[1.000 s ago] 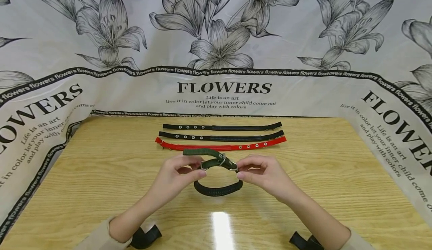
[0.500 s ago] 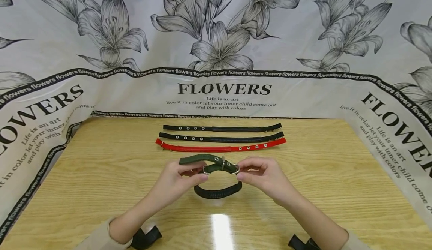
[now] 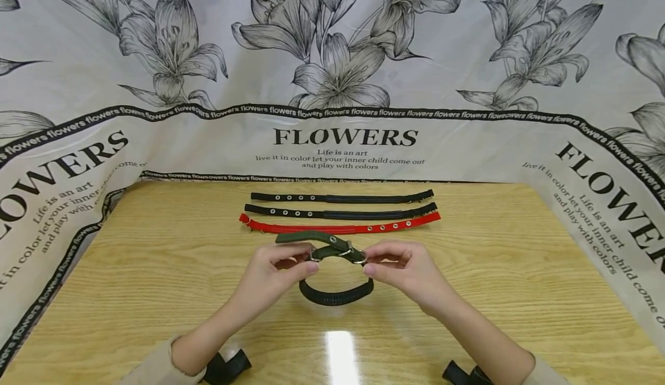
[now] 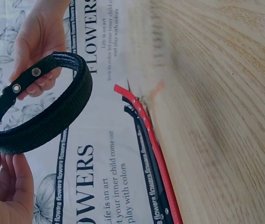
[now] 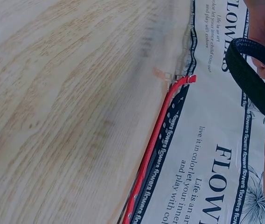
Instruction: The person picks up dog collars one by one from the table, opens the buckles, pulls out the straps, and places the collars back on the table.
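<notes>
A dark green collar (image 3: 336, 297) with metal eyelets and a buckle is looped into a ring in front of me. My left hand (image 3: 280, 266) pinches it at the left, by a metal fitting, and my right hand (image 3: 405, 266) pinches the right side near a metal ring. Its strap passes through the buckle, and the free end points left above my left fingers. The left wrist view shows the padded band of the collar (image 4: 72, 112) bowed out between both hands. In the right wrist view the collar (image 5: 249, 79) is cut off by the frame's edge.
Behind my hands a red collar (image 3: 312, 228) lies stretched out on the wooden table (image 3: 156, 269). Two black collars (image 3: 374, 213) lie parallel beyond it. A white flower-print cloth (image 3: 343, 154) rises at the table's back and sides. Dark straps (image 3: 228, 367) show near my wrists.
Both hands keep hold of the green collar and stay nearly in place. The collar dipped and tilted slightly, then came back up, with its strap end shifting a little.
</notes>
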A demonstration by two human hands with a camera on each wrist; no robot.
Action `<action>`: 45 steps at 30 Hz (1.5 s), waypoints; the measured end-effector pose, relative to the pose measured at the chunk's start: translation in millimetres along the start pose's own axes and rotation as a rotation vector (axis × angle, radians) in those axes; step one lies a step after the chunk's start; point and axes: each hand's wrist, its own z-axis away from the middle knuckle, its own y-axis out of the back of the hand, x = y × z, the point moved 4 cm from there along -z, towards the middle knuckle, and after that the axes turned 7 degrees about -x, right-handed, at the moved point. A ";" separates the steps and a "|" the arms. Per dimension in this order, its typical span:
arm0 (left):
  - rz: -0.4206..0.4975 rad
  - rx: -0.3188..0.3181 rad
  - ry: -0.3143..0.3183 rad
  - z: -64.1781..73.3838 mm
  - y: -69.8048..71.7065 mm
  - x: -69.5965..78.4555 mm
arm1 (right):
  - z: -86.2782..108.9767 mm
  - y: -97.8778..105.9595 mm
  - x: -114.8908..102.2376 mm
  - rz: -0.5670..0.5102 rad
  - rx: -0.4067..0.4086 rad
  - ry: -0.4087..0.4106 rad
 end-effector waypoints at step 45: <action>0.099 0.062 0.020 1.0 1.5 0.3 | -5.1 3.1 -11.8 0.128 -0.019 -0.012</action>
